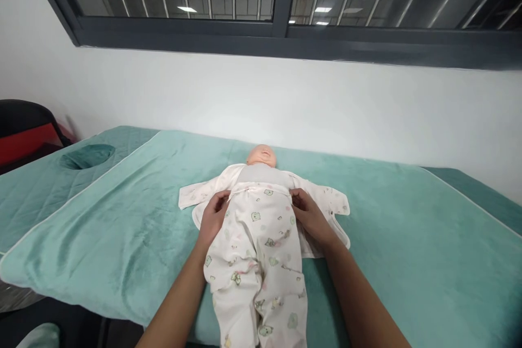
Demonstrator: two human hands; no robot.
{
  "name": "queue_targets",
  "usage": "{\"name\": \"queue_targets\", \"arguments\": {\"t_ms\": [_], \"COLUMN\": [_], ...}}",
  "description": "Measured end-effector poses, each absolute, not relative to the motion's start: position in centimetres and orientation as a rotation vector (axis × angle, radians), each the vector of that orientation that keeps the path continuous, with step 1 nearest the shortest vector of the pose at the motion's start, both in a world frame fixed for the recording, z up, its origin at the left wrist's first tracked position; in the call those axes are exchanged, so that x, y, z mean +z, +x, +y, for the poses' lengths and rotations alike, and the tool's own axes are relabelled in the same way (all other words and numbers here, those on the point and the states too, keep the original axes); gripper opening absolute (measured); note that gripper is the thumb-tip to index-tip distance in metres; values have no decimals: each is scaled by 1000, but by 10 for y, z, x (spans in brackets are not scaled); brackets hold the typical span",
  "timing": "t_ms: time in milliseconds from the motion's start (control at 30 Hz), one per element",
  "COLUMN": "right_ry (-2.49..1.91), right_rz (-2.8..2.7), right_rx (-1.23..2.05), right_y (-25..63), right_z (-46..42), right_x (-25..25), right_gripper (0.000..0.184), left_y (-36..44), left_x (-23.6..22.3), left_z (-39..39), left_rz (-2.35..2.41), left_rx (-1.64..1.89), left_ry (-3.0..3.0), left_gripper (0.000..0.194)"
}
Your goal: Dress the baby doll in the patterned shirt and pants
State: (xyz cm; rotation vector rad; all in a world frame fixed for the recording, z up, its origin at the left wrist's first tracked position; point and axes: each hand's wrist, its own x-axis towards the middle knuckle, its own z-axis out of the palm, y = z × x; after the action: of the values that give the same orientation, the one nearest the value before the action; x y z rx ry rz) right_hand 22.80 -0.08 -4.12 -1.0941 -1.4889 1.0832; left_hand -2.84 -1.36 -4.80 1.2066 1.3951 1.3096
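Observation:
A baby doll [261,156] lies on its back on the green bed cover, head toward the wall. White printed baby pants [256,250] cover its legs and reach up over its belly. Beneath the body a white baby jacket [326,201] is spread out, with a sleeve to each side and the front undone over the grey chest. At the left side of the waistband is my left hand [216,215], fingers curled in on the cloth. My right hand [309,215] grips the waistband's right side, its fingertips partly tucked behind the fabric.
The green cover [408,250] spreads over a padded bed with a face hole [87,156] at the left. A black and red chair [28,133] stands at the far left. Behind the bed rises a white wall [228,98] below a dark-framed window [281,38].

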Motion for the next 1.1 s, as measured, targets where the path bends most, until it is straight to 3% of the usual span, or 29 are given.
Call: {"name": "queue_targets", "arguments": {"t_ms": [167,267,500,767,967,1100], "right_ry": [-1148,-1091,-1293,-1413,-1115,-954], "right_rz": [-1655,-1855,-2204,-1608,-1142,-1043], "right_rx": [529,390,88,672,1199,1447], "right_y": [223,221,214,219,226,224], "right_z": [1,1,21,55,46,42], "right_x": [-41,-36,-12,-33,-39,-27], "right_gripper": [15,16,28,34,35,36], "left_y": [-26,-31,-26,-17,-26,-33], "left_x": [-49,-45,-22,-21,-25,-20], "left_z": [-7,4,30,52,36,31], "left_rz": [1431,1393,1450,1624,1037,902], "left_rx": [1400,1311,1132,1179,1221,1152], "left_ry": [1850,2226,2244,1666,1062,966], "left_gripper": [25,28,35,29,29,32]}}
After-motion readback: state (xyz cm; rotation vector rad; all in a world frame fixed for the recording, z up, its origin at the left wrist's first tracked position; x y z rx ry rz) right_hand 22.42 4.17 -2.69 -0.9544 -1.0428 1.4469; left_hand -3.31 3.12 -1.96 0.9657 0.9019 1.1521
